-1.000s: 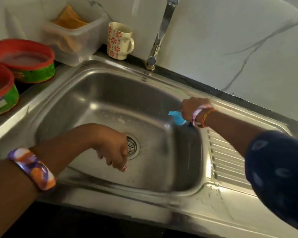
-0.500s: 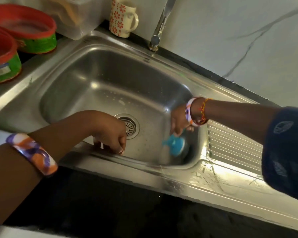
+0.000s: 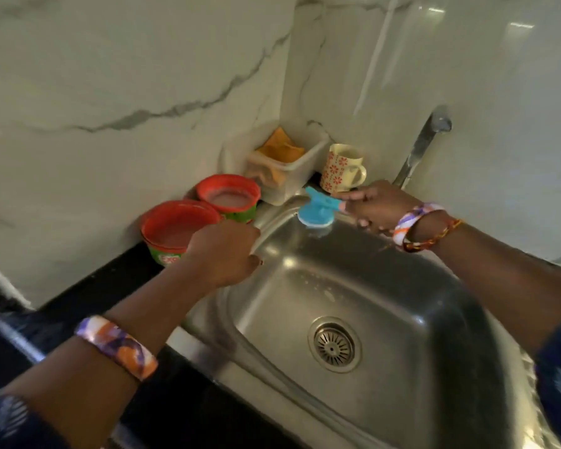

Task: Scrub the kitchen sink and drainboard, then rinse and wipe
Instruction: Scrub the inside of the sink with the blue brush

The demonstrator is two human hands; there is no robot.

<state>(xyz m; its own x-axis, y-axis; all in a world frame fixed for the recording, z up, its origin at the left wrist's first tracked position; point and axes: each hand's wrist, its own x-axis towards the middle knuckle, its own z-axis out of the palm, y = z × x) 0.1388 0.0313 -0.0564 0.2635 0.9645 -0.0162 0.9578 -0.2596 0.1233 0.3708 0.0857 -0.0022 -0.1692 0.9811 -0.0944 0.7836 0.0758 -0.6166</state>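
Note:
The steel sink (image 3: 363,273) fills the lower right, its round drain (image 3: 334,344) near the middle of the basin. My right hand (image 3: 374,207) grips the handle of a blue scrub brush (image 3: 314,212), whose round head rests at the basin's far-left corner by the rim. My left hand (image 3: 224,251) sits with curled fingers on the sink's left rim, close to the red tubs; nothing shows in its grasp. The drainboard is out of view.
Two red-rimmed green tubs (image 3: 178,230) (image 3: 229,197) stand on the black counter left of the sink. Behind them are a clear plastic box (image 3: 282,170) with an orange cloth and a flowered mug (image 3: 342,168). The tap (image 3: 418,147) rises against the marble wall.
My right hand carried the brush from the basin's near-right corner to the far-left corner. My left hand rose from the basin floor to the left rim. The camera swung left.

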